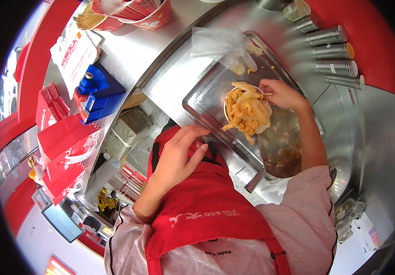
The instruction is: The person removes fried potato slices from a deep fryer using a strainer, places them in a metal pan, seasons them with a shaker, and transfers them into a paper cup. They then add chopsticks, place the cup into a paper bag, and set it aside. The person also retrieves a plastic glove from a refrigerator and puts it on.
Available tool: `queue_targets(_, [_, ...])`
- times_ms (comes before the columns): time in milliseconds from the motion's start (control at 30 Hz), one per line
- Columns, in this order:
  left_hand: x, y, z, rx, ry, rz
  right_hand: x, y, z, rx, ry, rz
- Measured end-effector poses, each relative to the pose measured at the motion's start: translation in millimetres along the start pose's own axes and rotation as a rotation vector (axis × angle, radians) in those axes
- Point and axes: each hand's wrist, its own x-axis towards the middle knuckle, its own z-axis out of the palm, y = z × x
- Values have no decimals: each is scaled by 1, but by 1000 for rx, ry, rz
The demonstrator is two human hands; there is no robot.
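A white-rimmed cup [225, 109] stands on a steel tray [197, 90], heaped with golden fried pieces [247, 111] and pale flat slices. My right hand [281, 93] is at the cup's far right rim, its fingertips pinching a thin pale stick [268, 94] that reaches into the food. Whether those fingers also touch the cup is hidden. My left hand [183, 147] hovers in front of my red apron [204, 196], left of the tray's near edge, fingers apart and holding nothing. A broad, stained metal piece [279, 141] lies partly beneath my right forearm.
Clear plastic gloves [231, 51] lie over the tray's far corner, near a few crumbs. Steel shakers [336, 68] line the right side. On the left counter are a blue tape dispenser [101, 92], red paper bags [68, 137] and a tub of wrapped sticks [149, 17].
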Motion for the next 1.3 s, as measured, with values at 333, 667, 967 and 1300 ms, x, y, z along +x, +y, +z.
queue_targets(333, [-26,-24,-26,-53,91,57,-28,0,25,332,212,-68])
queue_targets(667, [-94,-54,-93,-114,262,94,-78,-156,41,380,411,-139])
queue_targets(967, [-207,-80,-191,-52,686,198,-57,-325,83,287,423,-217])
queue_targets(1300, [-301,-111,-319,208,950,28,0,-507,175,91,245,-460])
